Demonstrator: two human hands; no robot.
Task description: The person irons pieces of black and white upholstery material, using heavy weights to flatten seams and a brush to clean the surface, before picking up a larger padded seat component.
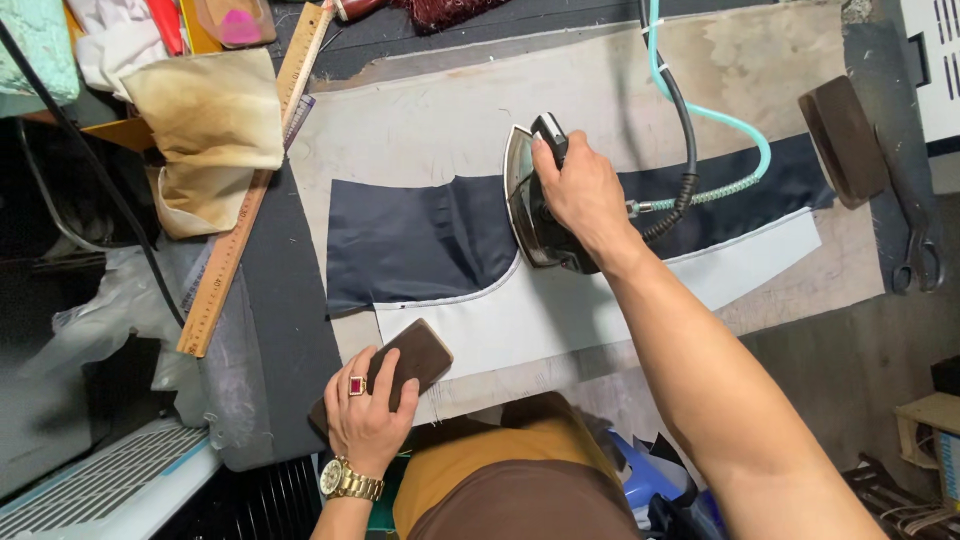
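Head view: stained pressing table [420, 110], cluttered workshop around it.

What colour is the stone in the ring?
Red, on the left hand ring; the head view shows it.

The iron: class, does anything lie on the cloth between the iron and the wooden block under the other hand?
Nothing visible does. The right hand grips the iron on the dark cloth; the left hand rests on the wooden block at the near edge. Between them lies only bare dark and white cloth.
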